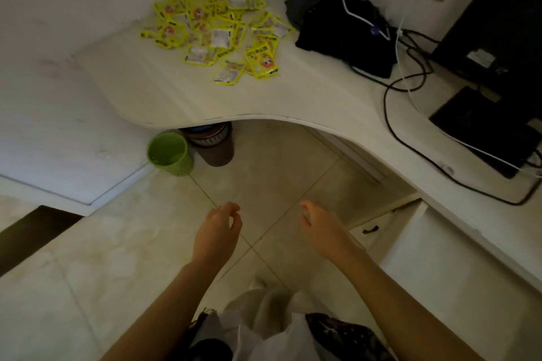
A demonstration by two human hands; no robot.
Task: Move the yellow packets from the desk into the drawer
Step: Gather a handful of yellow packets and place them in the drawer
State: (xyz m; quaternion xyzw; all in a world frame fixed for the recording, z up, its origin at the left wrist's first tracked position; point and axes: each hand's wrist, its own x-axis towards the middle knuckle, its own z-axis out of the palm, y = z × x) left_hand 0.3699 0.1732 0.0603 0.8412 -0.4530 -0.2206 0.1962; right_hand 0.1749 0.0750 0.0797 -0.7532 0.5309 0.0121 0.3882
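Both hands, left (pixel 216 233) and right (pixel 321 226), hang loosely curled, each grip empty, above the floor.

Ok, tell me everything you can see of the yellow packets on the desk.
The yellow packets lie in a loose, overlapping heap on the pale desk, near its far corner. They look like small flat glossy sachets, yellow-edged, some showing red-and-black print, others whitish panels. A black bag sits just to their right. Neither hand touches them.

Print shows on the yellow packets (pixel 215 29) (dark strips, pale panels), but it is blurred. Nothing can be read.
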